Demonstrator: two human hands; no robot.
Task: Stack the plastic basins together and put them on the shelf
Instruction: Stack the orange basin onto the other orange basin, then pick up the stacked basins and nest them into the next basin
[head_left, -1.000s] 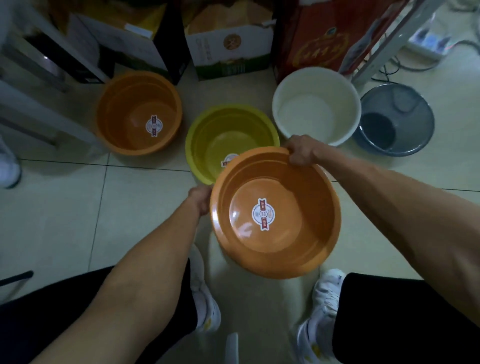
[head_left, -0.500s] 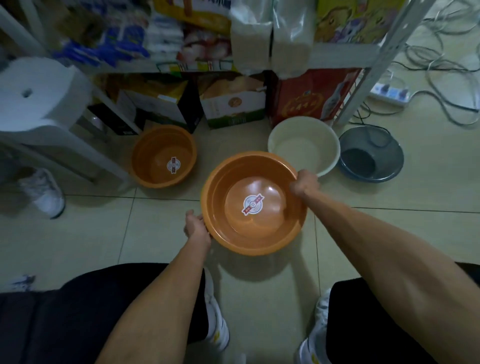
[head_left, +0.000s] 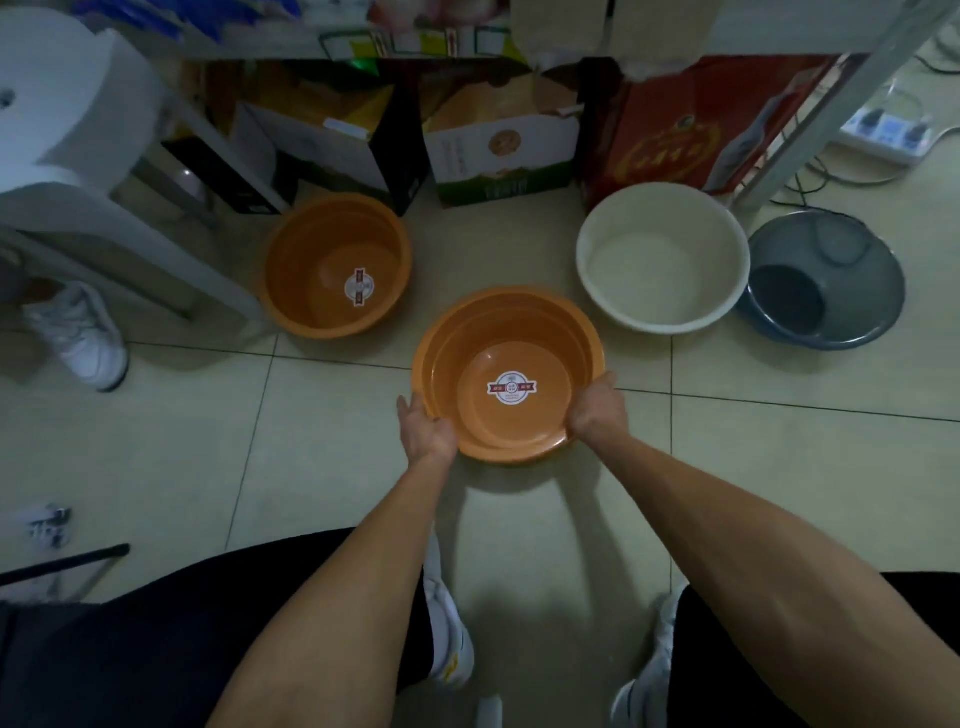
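My left hand (head_left: 428, 434) and right hand (head_left: 597, 410) clasp the near rim of the orange basin (head_left: 509, 374) on the floor (head_left: 156, 441). Beyond it sit another orange basin (head_left: 337, 265), a white basin (head_left: 662, 257) and a grey basin (head_left: 826, 278).

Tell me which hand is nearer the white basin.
Right. The right hand grips the near orange basin on the side toward the white basin; the left hand holds the opposite side, farther away.
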